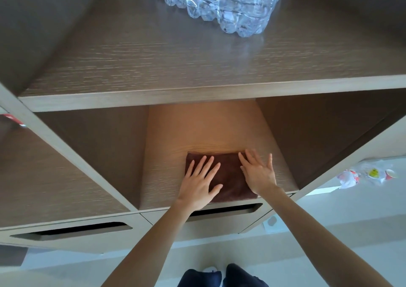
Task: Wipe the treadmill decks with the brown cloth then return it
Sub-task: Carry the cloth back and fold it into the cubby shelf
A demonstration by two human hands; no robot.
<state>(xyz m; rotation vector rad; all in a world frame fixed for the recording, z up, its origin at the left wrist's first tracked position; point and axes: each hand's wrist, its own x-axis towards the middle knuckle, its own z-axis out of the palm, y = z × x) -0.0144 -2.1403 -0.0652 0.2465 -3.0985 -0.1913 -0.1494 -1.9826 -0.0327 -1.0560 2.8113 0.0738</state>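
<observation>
**Wood shelf unit (72, 156), brown cloth (230, 176) laid flat**

Cloth sits folded in the lower-centre cubby (167, 176). On it rest the left hand (200, 182) and right hand (260, 173), fingers (207, 163) straight, spread, gripping nothing. Top of frame: water bottles (219, 5) on the shelf (131, 55) above. Pale floor (329, 231) below.

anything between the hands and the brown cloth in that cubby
Nothing visible: the left hand and right hand both rest open directly on the brown cloth, which lies on the middle cubby floor.
</observation>
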